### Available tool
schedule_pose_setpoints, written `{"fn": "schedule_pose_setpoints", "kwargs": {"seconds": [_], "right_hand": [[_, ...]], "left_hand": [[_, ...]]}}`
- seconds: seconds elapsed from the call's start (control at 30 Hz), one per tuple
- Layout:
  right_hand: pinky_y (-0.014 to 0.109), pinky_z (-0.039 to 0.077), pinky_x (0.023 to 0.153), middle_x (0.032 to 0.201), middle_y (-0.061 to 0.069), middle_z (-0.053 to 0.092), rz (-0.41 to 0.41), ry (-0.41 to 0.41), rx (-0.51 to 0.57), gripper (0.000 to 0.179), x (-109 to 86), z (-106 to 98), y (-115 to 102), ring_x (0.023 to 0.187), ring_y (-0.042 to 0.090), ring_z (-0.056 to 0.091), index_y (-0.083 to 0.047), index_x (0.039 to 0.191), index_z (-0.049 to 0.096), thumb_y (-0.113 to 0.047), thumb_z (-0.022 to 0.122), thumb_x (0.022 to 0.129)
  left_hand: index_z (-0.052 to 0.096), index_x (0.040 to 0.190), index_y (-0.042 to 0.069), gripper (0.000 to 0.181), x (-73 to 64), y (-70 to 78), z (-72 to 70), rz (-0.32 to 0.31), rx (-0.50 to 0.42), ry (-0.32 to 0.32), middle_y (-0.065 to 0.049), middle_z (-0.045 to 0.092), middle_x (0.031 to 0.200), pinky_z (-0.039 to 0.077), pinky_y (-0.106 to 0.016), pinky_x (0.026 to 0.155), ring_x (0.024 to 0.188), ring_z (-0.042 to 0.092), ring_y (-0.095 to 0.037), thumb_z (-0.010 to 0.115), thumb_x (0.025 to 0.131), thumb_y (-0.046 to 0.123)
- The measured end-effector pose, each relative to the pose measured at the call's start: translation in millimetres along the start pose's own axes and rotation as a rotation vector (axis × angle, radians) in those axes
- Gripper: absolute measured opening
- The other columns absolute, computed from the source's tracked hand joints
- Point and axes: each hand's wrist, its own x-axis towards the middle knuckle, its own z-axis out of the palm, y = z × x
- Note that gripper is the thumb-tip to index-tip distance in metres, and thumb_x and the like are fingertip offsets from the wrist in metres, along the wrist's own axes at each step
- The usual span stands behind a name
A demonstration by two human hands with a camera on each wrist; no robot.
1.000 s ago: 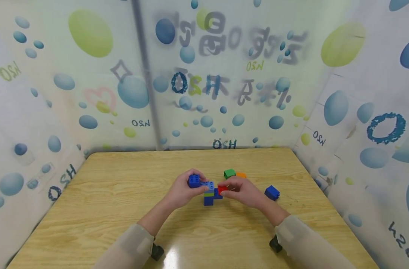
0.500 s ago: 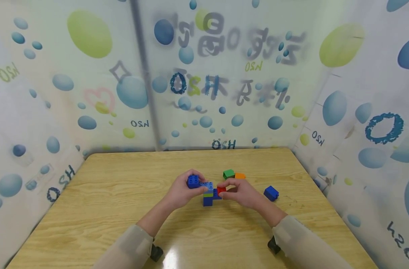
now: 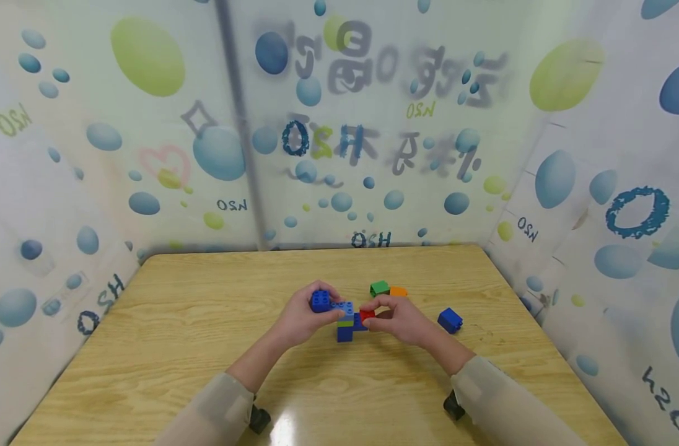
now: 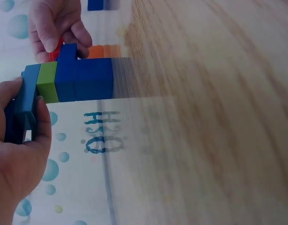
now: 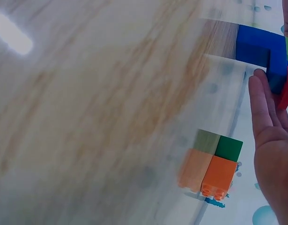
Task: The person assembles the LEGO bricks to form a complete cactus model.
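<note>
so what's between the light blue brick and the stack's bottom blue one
A lime green brick and another dark blue brick, seen in the left wrist view.

Lt wood-grain tabletop (image 3: pixel 194 347). Green brick (image 3: pixel 380 288) right by orange brick (image 3: pixel 398 292), loose blue brick (image 3: pixel 450 321) off to rt. Bkgd: pale sheeting (image 3: pixel 367 93) w/ blue + grn dots, mirrored "H2O" txt (image 3: pixel 323 140).

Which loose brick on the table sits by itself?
The loose blue brick right of the right hand; the green brick and orange brick lie close together.
</note>
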Motion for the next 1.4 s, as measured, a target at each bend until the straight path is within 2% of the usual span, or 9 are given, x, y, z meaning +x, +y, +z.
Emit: {"fn": "schedule_pose_setpoints", "kwargs": {"seconds": [0.4,0.67,0.83,1.13,1.27,1.4], "right_hand": [[0.042,0.066,0.099,0.138,0.017,0.068,-0.001,-0.010,0.014,0.030,0.5,1.1,0.3,0.117,0.032,0.078,-0.006,0.131,0.071,-0.018,0.078,0.105],[0.041,0.066,0.100,0.136,0.015,0.068,0.007,-0.006,0.000,0.028,0.3,0.9,-0.8,0.116,0.029,0.078,-0.008,0.131,0.071,-0.019,0.077,0.105],[0.041,0.066,0.100,0.136,0.014,0.068,0.002,-0.006,-0.015,0.029,-0.8,1.2,-2.2,0.114,0.028,0.078,-0.009,0.130,0.071,-0.021,0.077,0.105],[0.039,0.066,0.097,0.133,0.011,0.068,0.017,0.010,-0.078,0.030,-0.6,2.2,-2.7,0.108,0.022,0.077,-0.014,0.132,0.071,-0.026,0.078,0.105],[0.037,0.065,0.091,0.131,0.010,0.069,-0.009,0.001,-0.133,0.032,-1.6,0.8,-3.2,0.104,0.020,0.075,-0.015,0.134,0.071,-0.028,0.077,0.106],[0.036,0.064,0.090,0.133,0.011,0.070,-0.036,-0.013,-0.177,0.034,-4.5,-4.1,-2.7,0.107,0.020,0.074,-0.015,0.138,0.070,-0.027,0.076,0.107]], "left_hand": [[0.069,0.125,0.016,0.032,0.1,1.0,1.1,0.002,0.006,0.015,-0.005,0.076,0.133,0.062,-0.051,0.107,0.129,0.069,-0.032,0.085,0.099,0.024],[0.068,0.127,0.014,0.034,0.4,-0.3,0.3,0.005,0.001,0.000,-0.010,0.075,0.136,0.062,-0.051,0.107,0.130,0.068,-0.034,0.084,0.100,0.025],[0.068,0.127,0.014,0.033,0.5,-0.4,0.7,0.005,0.003,0.007,-0.008,0.075,0.135,0.062,-0.050,0.107,0.130,0.068,-0.033,0.085,0.100,0.025],[0.069,0.126,0.016,0.032,-1.0,1.0,0.4,0.009,0.013,0.006,-0.007,0.076,0.134,0.060,-0.052,0.109,0.130,0.068,-0.032,0.085,0.099,0.025],[0.069,0.126,0.015,0.033,-0.6,0.9,-0.4,0.012,0.013,0.002,-0.010,0.075,0.135,0.060,-0.052,0.109,0.130,0.068,-0.033,0.084,0.100,0.026],[0.069,0.125,0.016,0.032,0.0,1.2,-1.0,0.009,0.024,0.007,-0.009,0.076,0.135,0.059,-0.054,0.110,0.130,0.068,-0.032,0.085,0.099,0.027]]}}
